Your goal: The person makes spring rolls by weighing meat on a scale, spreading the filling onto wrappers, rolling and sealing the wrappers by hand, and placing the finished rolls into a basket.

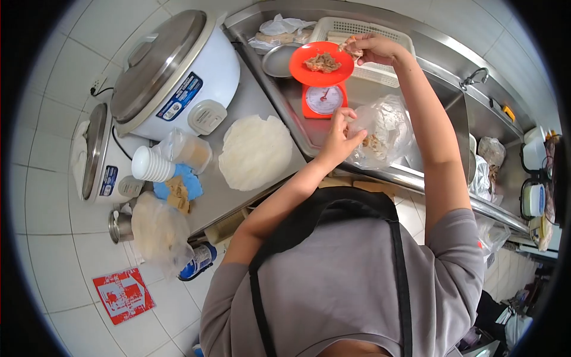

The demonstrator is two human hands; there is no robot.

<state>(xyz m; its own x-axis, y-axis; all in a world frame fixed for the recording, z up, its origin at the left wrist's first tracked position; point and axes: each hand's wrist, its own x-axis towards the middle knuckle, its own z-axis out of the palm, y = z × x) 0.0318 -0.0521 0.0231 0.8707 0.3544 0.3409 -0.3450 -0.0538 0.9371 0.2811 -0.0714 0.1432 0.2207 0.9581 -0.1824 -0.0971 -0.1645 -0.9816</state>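
My right hand (373, 49) is closed on some shredded meat (352, 50) at the right rim of a round red pan (304, 71). A small heap of shredded meat (322, 62) lies in that pan, which sits on a red dial scale (324, 100). My left hand (340, 141) is curled at the near left edge of a clear plastic bag (389, 128), seemingly gripping its film. More brownish food (373, 143) shows inside the bag, near the thumb.
Round pale sheets (256, 153) lie on the steel counter, left of the sink. Behind them stand a large rice cooker (178, 77), stacked white cups (153, 163) and a blue cloth (189, 181). A metal plate (279, 60) and white basket (380, 74) lie beyond the scale.
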